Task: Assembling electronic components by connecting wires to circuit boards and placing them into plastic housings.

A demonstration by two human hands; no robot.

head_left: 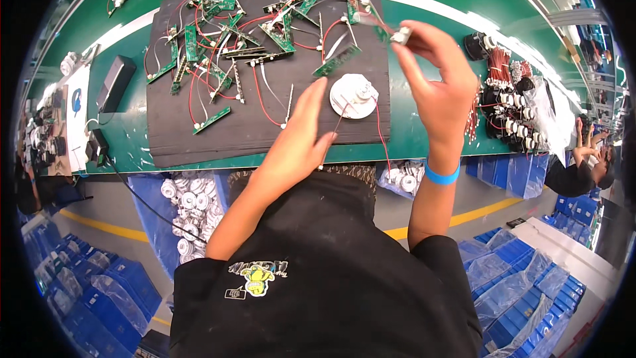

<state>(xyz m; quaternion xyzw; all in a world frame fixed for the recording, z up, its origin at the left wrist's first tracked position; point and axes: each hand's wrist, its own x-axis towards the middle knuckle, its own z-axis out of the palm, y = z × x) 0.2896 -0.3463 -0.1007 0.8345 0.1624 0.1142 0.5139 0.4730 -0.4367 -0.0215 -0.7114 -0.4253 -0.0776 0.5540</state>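
My right hand (434,76) is raised above the dark mat (199,139) and pinches a small white connector (400,35) between thumb and fingertips; red wires run from it to a green circuit board strip (368,13) and down toward a round white plastic part (353,95) lying on the mat. My left hand (298,142) rests flat at the mat's near edge, fingers apart, fingertips just left of the round white part, holding nothing. Several green circuit boards with red and white wires (232,33) are scattered across the mat.
The mat lies on a green bench (464,0). A black box (115,82) and adapter sit at left. A pile of red-wired white parts (513,103) lies at right. Bins of round white parts (189,209) stand below the bench. Another person (586,166) sits at far right.
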